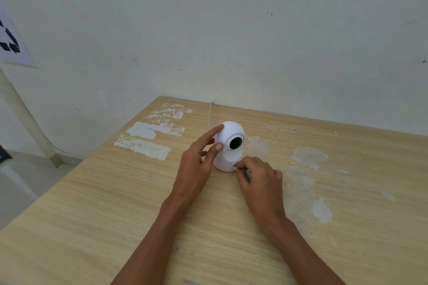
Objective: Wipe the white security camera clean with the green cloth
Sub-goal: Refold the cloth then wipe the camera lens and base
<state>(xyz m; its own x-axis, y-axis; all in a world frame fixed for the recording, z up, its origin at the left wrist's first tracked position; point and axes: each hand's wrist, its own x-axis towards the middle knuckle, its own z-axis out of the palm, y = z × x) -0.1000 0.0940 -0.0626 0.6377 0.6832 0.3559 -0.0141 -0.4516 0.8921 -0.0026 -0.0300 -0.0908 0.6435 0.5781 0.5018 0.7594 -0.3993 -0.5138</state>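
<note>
The white security camera [229, 143] stands upright on the wooden table [115, 203], its dark round lens facing me. My left hand [199, 157] steadies it, with the forefinger on the left of the dome and the thumb beside the lens. My right hand [259, 176] is closed at the lower right of the base, pinching the green cloth [247, 174]. Only a small greenish sliver of the cloth shows under the fingers; the rest is hidden by the hand.
A thin white cable [210, 114] runs from behind the camera to the table's far edge at the wall [231, 30]. Patches of white residue [148, 143] mark the tabletop left and right of the camera. The table's left edge drops to the floor [20, 183].
</note>
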